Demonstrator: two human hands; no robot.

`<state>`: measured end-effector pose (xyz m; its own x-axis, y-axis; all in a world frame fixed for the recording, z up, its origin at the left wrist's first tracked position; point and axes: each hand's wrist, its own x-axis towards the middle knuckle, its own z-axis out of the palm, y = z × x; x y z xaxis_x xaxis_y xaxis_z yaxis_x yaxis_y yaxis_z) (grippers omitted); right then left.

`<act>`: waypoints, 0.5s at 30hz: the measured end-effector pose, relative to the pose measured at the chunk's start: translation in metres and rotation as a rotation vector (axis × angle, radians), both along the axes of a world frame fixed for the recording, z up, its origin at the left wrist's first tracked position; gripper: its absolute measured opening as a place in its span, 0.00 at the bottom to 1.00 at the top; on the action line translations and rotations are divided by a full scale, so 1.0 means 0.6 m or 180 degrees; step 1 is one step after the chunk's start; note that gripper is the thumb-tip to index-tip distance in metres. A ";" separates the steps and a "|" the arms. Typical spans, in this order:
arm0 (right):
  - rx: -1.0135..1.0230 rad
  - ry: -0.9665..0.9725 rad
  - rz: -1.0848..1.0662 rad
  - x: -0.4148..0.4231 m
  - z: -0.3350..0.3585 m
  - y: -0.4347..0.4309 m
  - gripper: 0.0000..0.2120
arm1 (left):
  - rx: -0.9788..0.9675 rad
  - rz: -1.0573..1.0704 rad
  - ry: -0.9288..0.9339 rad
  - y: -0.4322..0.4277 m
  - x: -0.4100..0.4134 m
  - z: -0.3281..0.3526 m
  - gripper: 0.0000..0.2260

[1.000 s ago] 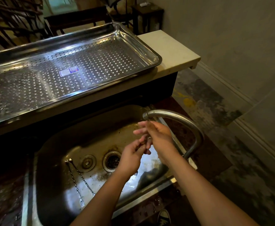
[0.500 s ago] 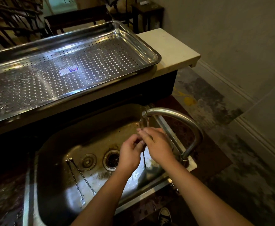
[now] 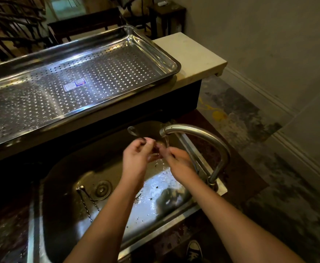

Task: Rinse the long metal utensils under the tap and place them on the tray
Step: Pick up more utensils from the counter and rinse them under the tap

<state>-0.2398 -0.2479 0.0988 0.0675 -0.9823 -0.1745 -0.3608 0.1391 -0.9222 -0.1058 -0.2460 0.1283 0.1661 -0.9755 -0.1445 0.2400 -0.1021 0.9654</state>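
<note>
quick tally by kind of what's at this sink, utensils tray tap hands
tray: 1
tap: 1
sink: 1
hands: 2, left hand and right hand
utensils lying in the sink: 2
held utensil, its looped end showing past the left fingers: 1
total: 8

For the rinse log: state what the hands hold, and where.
A thin, long metal utensil: left hand grips its shaft just below the looped end; right hand meets it further along, grip unclear.
</note>
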 end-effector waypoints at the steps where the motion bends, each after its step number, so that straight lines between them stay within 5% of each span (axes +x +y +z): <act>1: -0.0118 0.0293 0.0084 0.004 0.008 -0.006 0.25 | -0.0019 0.0008 -0.0084 -0.002 0.008 0.002 0.07; 5: -0.0846 0.1177 0.0542 0.027 0.020 -0.030 0.29 | -0.0022 0.0150 -0.0384 0.011 0.015 0.002 0.07; 9: -0.0632 0.1244 0.0760 0.013 0.005 -0.042 0.27 | -0.0105 0.0691 0.0471 0.017 0.052 0.011 0.06; 15: -0.0308 0.1790 -0.0133 0.036 -0.012 -0.048 0.27 | 0.0217 0.1467 0.1093 0.043 0.067 0.000 0.05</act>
<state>-0.2180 -0.2766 0.0915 -0.0490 -0.9955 -0.0816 -0.7958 0.0883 -0.5991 -0.0655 -0.2203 0.1282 0.5041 -0.8000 -0.3253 0.5729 0.0280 0.8191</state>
